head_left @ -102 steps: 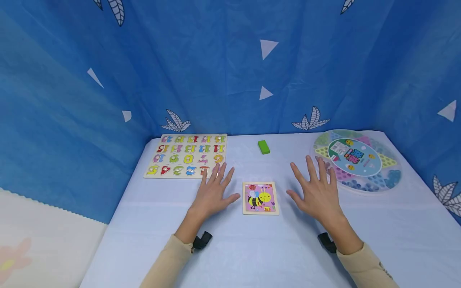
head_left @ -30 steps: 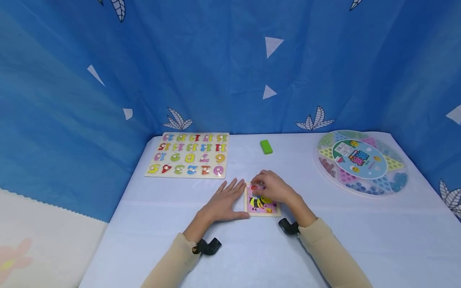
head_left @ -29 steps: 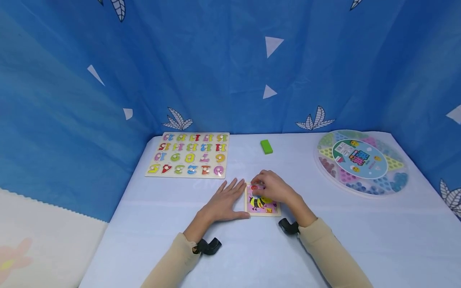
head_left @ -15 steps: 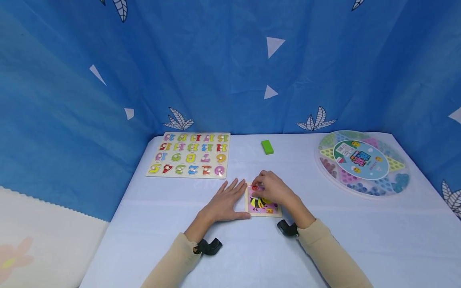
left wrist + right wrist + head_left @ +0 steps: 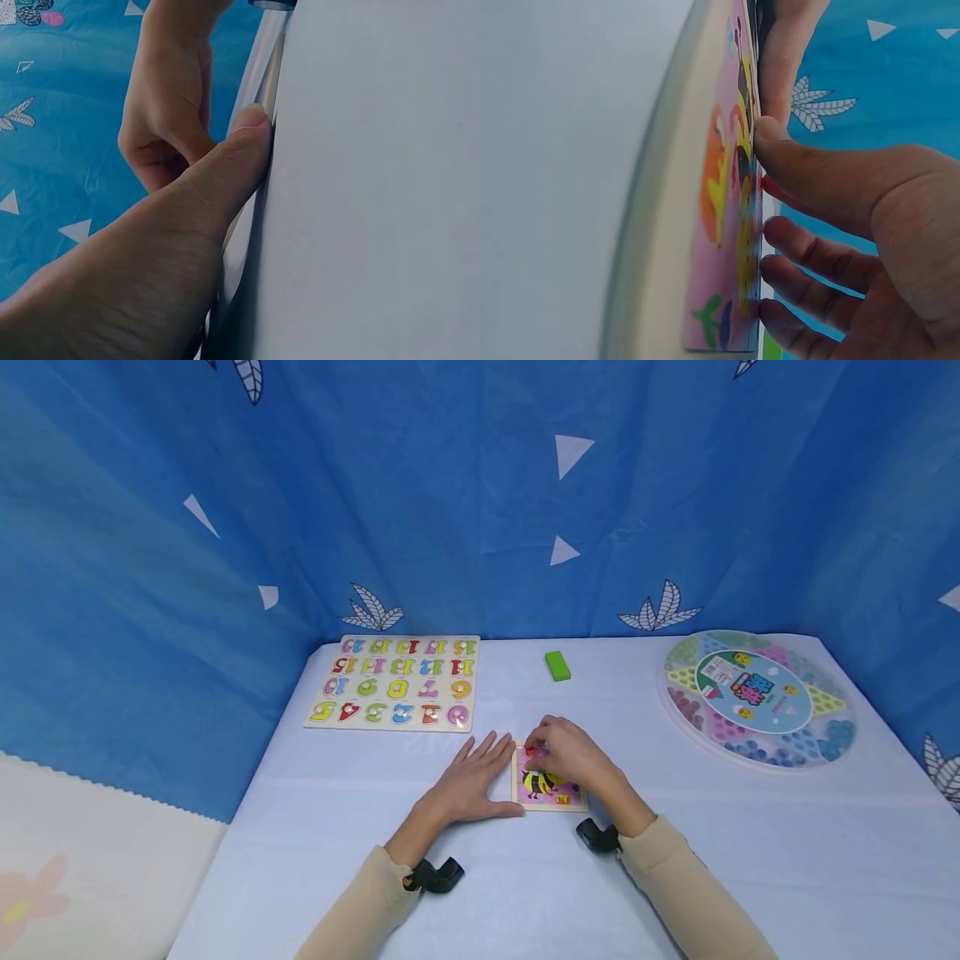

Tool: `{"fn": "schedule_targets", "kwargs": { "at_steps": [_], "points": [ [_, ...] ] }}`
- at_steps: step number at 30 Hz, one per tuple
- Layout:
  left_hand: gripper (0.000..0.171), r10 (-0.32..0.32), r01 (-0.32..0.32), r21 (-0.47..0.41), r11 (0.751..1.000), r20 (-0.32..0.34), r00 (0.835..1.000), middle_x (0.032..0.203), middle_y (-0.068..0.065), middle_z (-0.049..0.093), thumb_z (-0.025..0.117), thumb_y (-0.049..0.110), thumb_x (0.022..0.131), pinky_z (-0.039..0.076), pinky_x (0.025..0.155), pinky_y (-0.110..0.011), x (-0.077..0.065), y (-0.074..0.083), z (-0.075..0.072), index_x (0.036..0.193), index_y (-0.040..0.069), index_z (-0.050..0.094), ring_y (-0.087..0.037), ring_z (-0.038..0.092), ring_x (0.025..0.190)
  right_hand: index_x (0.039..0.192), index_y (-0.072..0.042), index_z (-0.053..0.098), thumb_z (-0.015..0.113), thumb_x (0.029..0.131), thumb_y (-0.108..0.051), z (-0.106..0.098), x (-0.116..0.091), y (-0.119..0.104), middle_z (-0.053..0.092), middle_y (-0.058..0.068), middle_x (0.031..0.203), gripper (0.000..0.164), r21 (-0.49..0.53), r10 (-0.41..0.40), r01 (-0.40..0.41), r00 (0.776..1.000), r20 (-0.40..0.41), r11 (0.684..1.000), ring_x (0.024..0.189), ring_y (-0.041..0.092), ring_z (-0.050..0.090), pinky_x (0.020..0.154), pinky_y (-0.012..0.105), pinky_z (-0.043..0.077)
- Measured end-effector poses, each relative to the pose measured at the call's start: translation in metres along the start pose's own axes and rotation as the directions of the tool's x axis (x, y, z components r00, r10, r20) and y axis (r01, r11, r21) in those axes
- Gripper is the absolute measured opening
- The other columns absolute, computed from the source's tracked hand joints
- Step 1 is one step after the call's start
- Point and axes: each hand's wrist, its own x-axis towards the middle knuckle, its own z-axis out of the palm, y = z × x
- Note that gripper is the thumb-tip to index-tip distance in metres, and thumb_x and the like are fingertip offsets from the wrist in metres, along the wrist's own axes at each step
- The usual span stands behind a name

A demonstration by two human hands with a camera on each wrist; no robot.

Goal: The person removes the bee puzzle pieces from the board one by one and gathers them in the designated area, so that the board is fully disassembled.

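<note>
A small square wooden bee puzzle (image 5: pixel 562 800) lies on the table in front of the person, its picture also visible edge-on in the right wrist view. Along its left edge the left hand (image 5: pixel 467 787) lies with straight, spread fingers, the thumb by the near left corner. The right hand (image 5: pixel 572 752) is over the puzzle's upper part, fingers bent downward. Its thumb and index finger pinch at the puzzle piece with the red lollipop (image 5: pixel 532 752), which looks slightly tilted. Fingers hide part of that piece and the bee's head.
A number puzzle board (image 5: pixel 393 683) lies at the back left. Behind the bee puzzle sits a green block (image 5: pixel 557 666). At the back right is a round clear box of coloured beads (image 5: pixel 756 702). Blue curtain (image 5: pixel 480 510) borders the table's far edge.
Since the earliest frame both hands have come in to the bee puzzle from either side. Over the last second they stay put, while the red lollipop piece shifts a little under the right fingers.
</note>
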Motion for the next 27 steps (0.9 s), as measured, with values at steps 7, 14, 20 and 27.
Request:
{"fn": "schedule_targets", "kwargs": {
  "at_steps": [7, 14, 20, 27],
  "points": [
    [0.104, -0.008, 0.008, 0.010, 1.000, -0.003, 1.000, 0.165, 0.006, 0.006, 0.053, 0.077, 0.081, 0.002, 0.126, -0.046, 0.0004, -0.0001, -0.0001, 0.157, 0.018, 0.014, -0.017, -0.001, 0.154, 0.104, -0.012, 0.076, 0.082, 0.078, -0.028, 0.0005, 0.0021, -0.0025, 0.065, 0.000, 0.097, 0.031, 0.004, -0.004, 0.004, 1.000, 0.000, 1.000, 0.087, 0.014, 0.055, 0.086, 0.034, 0.054],
    [0.104, 0.005, -0.005, 0.006, 1.000, -0.008, 1.000, 0.165, 0.005, 0.007, 0.053, 0.077, 0.081, 0.003, 0.126, -0.046, 0.0007, 0.0005, 0.0013, 0.157, 0.017, 0.015, -0.018, 0.000, 0.154, 0.099, -0.010, 0.070, 0.081, 0.079, -0.019, 0.0061, 0.0056, -0.0004, 0.059, -0.001, 0.090, 0.025, 0.010, 0.010, -0.010, 1.000, 0.000, 1.000, 0.087, 0.016, 0.050, 0.085, 0.035, 0.051],
    [0.104, 0.000, 0.000, 0.004, 1.000, -0.011, 1.000, 0.165, 0.005, 0.007, 0.053, 0.076, 0.081, 0.002, 0.126, -0.046, 0.0010, 0.0009, 0.0014, 0.157, 0.017, 0.016, -0.017, 0.000, 0.154, 0.099, -0.009, 0.070, 0.082, 0.078, -0.018, 0.0081, 0.0062, -0.0014, 0.058, 0.000, 0.090, 0.026, -0.019, 0.003, -0.003, 1.000, -0.021, 1.000, 0.088, 0.017, 0.049, 0.083, 0.034, 0.050],
    [0.104, -0.002, 0.002, 0.006, 1.000, -0.012, 1.000, 0.165, 0.004, 0.009, 0.054, 0.076, 0.080, 0.003, 0.126, -0.046, 0.0017, 0.0006, 0.0006, 0.157, 0.017, 0.016, -0.018, 0.001, 0.154, 0.098, -0.008, 0.068, 0.082, 0.078, -0.016, 0.0087, 0.0069, -0.0027, 0.060, 0.000, 0.089, 0.027, 0.014, 0.010, -0.010, 0.999, -0.033, 1.000, 0.084, 0.015, 0.051, 0.083, 0.032, 0.051]
  ]
}}
